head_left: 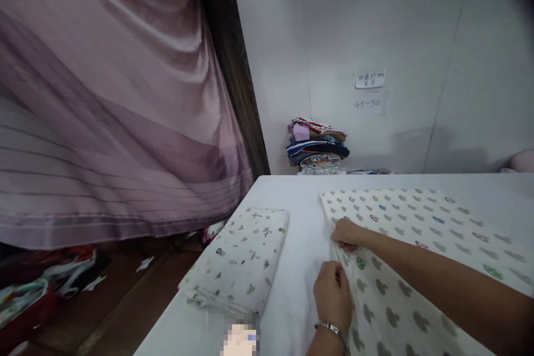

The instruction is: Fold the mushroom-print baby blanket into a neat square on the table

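A cream printed cloth (392,311) with grey rounded motifs and a few coloured mushroom-like shapes lies spread over the right side of the white table. On its left edge, my right hand (347,235) is closed, fingers pinching the fabric. Nearer to me, my left hand (332,292), with a bracelet on its wrist, is also closed at the same edge; its fingertips are partly hidden. To the left of both hands rests a folded white cloth (244,258) with small plant-like prints, touched by neither.
The white table (292,189) ends at a slanting left edge. Behind it, folded textiles (319,147) are stacked against a pale wall carrying paper notes (369,79). A pink curtain (137,94) hangs at left above a red container (35,306) on the floor.
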{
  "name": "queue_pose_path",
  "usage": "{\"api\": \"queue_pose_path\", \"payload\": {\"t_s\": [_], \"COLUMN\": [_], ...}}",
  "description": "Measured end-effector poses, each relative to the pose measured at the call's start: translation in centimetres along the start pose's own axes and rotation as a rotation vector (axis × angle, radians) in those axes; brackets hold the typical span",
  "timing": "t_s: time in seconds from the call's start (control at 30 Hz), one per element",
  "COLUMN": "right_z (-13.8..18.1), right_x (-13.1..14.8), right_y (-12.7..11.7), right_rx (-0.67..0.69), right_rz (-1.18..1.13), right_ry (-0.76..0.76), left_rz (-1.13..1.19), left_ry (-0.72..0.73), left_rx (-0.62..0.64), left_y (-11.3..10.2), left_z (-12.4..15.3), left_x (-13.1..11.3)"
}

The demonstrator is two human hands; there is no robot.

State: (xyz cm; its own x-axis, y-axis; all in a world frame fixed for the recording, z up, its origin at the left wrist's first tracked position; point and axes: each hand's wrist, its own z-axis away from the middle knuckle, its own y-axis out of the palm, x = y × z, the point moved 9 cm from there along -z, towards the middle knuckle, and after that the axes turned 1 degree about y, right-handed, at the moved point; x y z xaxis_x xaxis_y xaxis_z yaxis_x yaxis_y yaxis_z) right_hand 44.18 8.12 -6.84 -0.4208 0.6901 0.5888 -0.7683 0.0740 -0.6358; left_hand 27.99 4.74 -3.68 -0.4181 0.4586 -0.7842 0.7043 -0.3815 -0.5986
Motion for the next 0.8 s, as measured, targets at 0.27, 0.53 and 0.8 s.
{"api": "queue_pose_path", "payload": {"t_s": [0.27,0.53,0.8], "right_z": [1.1,0.6,0.5], "right_x": [-1.4,-1.8,-1.5], "right_y": [-0.4,-0.1,-0.2], "right_rx": [0.13,0.126,0.058], "right_rz": [-0.267,-0.308,-0.266], "right_ry": [-0.059,-0.057,-0.114], "left_rz": [0.155,0.17,0.186], "left_ry": [-0.08,-0.124,-0.131], "left_rx": [-0.039,-0.033,-0.001], "left_y": [-0.1,0.1,0.4], "left_z": [-0.2,-0.4,-0.3], "left_x": [1.0,1.5,1.7]}}
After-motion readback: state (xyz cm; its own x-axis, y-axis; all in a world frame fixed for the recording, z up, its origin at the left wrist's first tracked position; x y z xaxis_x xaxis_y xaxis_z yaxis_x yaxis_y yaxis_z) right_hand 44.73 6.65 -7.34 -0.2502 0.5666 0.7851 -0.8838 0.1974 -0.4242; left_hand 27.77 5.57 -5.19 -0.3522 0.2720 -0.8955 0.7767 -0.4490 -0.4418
